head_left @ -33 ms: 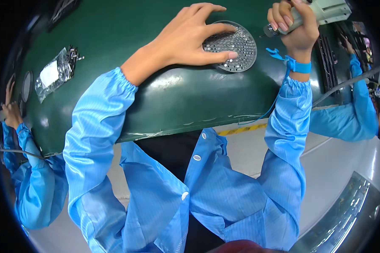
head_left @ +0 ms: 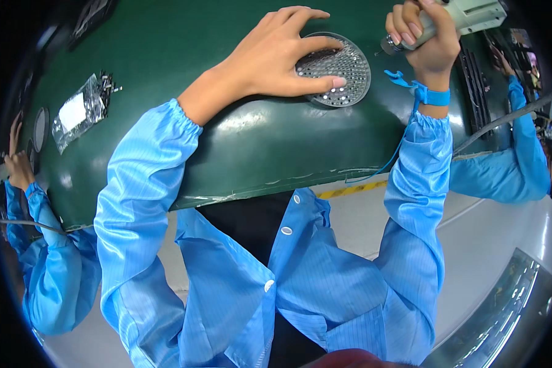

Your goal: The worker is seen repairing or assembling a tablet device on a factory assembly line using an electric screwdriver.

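Observation:
On the dark green tabletop sits a round plate point(head_left: 354, 67) full of small holes, with tiny shiny pieces in it too small to name. My left hand point(head_left: 276, 55) lies across its left side, fingers spread; thumb and index finger rest on its top. At the upper right my right hand point(head_left: 432, 37) is wrapped round a pale grey electric screwdriver point(head_left: 472, 15). The thin bit points left, above the table and apart from the plate. A blue wrist strap point(head_left: 434, 97) circles my right wrist, its cord running down along the sleeve.
A clear plastic bag point(head_left: 80, 113) with a white label and small dark parts lies at left, beside a round disc point(head_left: 40, 129). Long black strips point(head_left: 474, 89) lie right of my wrist. Co-workers in blue sleeves sit at left point(head_left: 55, 276) and right point(head_left: 509, 175).
Almost nothing differs. My right hand and the screwdriver sit very slightly further left; the view has shifted a little.

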`<state>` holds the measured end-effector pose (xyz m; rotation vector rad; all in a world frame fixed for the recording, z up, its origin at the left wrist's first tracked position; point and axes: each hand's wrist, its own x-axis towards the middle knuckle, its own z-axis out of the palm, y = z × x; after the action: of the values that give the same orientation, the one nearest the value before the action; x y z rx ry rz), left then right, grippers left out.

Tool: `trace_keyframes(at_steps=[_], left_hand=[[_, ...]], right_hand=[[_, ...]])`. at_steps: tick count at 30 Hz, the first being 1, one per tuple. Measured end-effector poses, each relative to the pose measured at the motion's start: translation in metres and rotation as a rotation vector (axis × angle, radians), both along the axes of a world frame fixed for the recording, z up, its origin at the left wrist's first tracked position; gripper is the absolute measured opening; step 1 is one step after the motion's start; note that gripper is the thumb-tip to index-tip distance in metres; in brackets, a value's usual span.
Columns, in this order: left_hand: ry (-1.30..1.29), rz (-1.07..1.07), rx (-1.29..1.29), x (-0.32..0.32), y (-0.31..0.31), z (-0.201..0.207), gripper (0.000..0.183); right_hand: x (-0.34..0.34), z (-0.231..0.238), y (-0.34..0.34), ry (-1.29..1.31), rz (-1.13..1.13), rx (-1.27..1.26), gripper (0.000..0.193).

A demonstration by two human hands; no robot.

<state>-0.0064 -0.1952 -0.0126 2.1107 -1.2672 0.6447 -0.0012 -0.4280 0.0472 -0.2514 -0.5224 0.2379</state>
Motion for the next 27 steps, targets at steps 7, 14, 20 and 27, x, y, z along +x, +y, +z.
trace_keyframes(at_steps=[7,14,20,27], left_hand=[[0.072,-0.028,0.078,0.009,-0.016,-0.007,0.06],[-0.01,-0.107,0.152,-0.005,0.007,0.003,0.059],[-0.036,-0.144,0.219,-0.016,0.025,0.007,0.056],[0.012,-0.204,0.22,-0.019,0.033,0.006,0.055]], right_hand=[[-0.025,0.026,-0.001,-0.007,-0.697,-0.981,0.028],[-0.031,0.026,0.007,-0.002,-0.713,-1.001,0.028],[-0.032,0.024,0.008,-0.015,-0.706,-1.003,0.028],[-0.031,0.02,0.007,-0.014,-0.681,-0.993,0.029]])
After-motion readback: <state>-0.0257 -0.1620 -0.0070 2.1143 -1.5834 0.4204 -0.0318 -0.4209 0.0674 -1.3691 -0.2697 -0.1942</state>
